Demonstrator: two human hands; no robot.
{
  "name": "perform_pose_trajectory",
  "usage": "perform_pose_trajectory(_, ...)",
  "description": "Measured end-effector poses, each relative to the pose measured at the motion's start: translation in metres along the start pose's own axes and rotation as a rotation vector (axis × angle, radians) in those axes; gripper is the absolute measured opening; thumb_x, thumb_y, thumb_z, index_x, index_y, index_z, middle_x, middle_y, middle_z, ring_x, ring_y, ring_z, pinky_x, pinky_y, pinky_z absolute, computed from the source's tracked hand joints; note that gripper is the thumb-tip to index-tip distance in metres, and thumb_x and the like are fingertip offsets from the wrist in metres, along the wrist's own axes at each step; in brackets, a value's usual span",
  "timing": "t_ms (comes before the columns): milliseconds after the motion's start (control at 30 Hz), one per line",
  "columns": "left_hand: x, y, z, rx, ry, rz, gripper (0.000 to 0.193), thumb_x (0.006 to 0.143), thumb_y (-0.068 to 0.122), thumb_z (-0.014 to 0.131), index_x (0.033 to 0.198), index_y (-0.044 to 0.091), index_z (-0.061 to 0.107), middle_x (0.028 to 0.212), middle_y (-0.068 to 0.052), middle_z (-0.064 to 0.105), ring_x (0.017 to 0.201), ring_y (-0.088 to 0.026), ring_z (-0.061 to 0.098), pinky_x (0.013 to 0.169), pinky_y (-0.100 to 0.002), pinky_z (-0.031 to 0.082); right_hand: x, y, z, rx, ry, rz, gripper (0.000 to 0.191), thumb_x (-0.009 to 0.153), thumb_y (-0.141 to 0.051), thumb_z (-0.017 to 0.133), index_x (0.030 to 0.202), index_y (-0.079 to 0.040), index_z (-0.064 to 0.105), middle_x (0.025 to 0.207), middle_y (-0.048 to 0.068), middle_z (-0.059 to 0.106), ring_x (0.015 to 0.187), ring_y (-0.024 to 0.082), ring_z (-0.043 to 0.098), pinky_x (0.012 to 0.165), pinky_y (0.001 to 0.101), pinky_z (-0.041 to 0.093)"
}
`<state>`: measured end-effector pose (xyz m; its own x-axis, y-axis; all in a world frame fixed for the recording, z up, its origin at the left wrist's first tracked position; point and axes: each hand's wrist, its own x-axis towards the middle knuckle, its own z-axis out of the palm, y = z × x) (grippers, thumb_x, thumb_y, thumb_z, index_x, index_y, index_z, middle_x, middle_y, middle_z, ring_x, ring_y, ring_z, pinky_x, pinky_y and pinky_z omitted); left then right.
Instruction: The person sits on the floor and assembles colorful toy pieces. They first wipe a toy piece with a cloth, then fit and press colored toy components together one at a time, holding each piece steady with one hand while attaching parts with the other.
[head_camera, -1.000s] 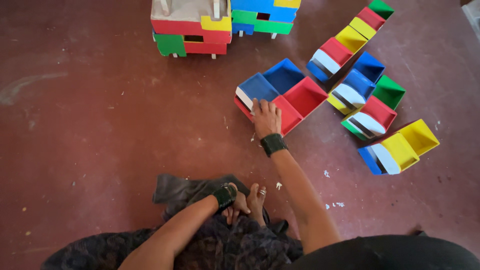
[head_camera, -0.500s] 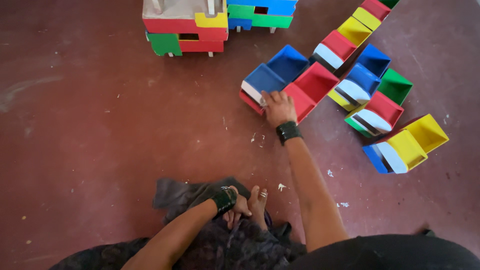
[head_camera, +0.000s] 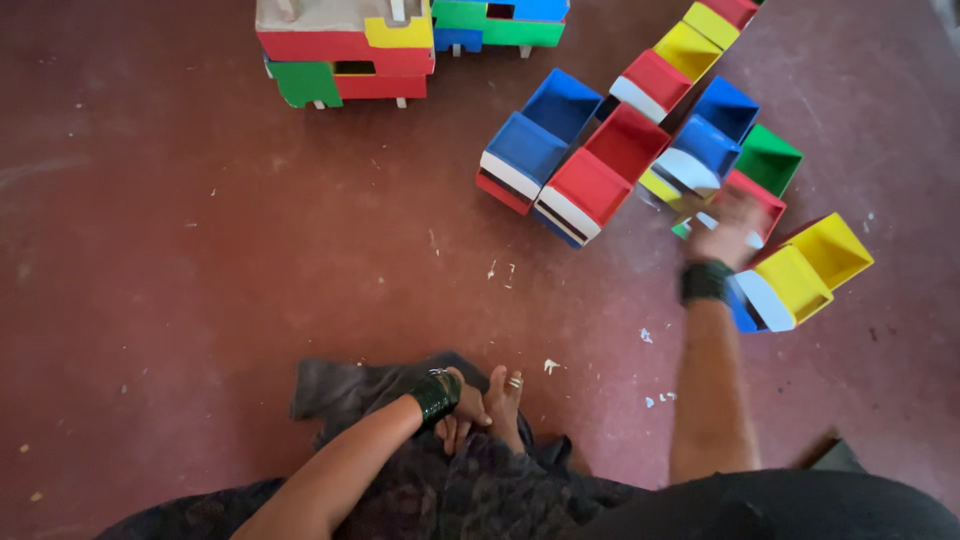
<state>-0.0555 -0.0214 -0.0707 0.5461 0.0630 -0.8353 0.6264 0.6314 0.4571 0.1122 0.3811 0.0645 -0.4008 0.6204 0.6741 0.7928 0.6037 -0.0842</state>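
Red-and-blue drawer pair (head_camera: 560, 160) left behind, right hand (head_camera: 728, 232) shifted onto green-red drawers (head_camera: 755, 175), fingers' grip blurred, cannot tell; left hand (head_camera: 462, 410) loosely curled, empty.

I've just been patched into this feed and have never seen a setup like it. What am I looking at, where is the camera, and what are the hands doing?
There is no machine here: a person sits on a dark red floor, and the one camera is worn on the head, looking down. The right hand, blurred, reaches over a red and green open box among a cluster of small coloured boxes; whether it grips anything cannot be told. Nearby lie a blue and red group of boxes and a yellow pair. The left hand rests by the person's foot on dark cloth. A taller stack of coloured boxes stands at the top.
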Motion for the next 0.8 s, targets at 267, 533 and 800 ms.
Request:
perform_pose_trajectory(267,-0.019,0.014,0.002,-0.021,0.146,-0.009,0.068,0.108,0.047,0.032,0.116,-0.006,0.074,0.110,-0.018,0.077,0.103,-0.026,0.073,0.083,-0.034,0.058,-0.072,0.118,-0.050,-0.251,-0.288,0.175,0.048,0.084,-0.032,0.077,0.125,-0.010,0.072,0.131,0.022,0.063,0.120,0.047,0.053,0.099,0.0547,0.046)
perform_pose_trajectory(533,-0.011,0.013,-0.003,0.107,0.267,-0.001,0.070,0.108,0.050,0.031,0.115,-0.003,0.076,0.110,-0.013,0.078,0.099,-0.026,0.073,0.083,-0.034,0.057,-0.067,0.111,-0.032,-0.256,-0.353,0.351,0.033,0.090,-0.014,0.068,0.123,-0.011,0.073,0.132,0.018,0.065,0.124,0.043,0.055,0.098,0.0540,0.048)
perform_pose_trajectory(800,-0.014,0.014,-0.002,0.028,0.201,-0.047,0.074,0.108,0.054,0.030,0.114,-0.004,0.076,0.112,-0.014,0.077,0.099,-0.025,0.071,0.082,-0.033,0.057,-0.069,0.109,-0.042,-0.269,-0.394,0.355,0.035,0.091,-0.015,0.069,0.126,-0.012,0.072,0.131,0.019,0.065,0.122,0.043,0.057,0.096,0.0546,0.050)
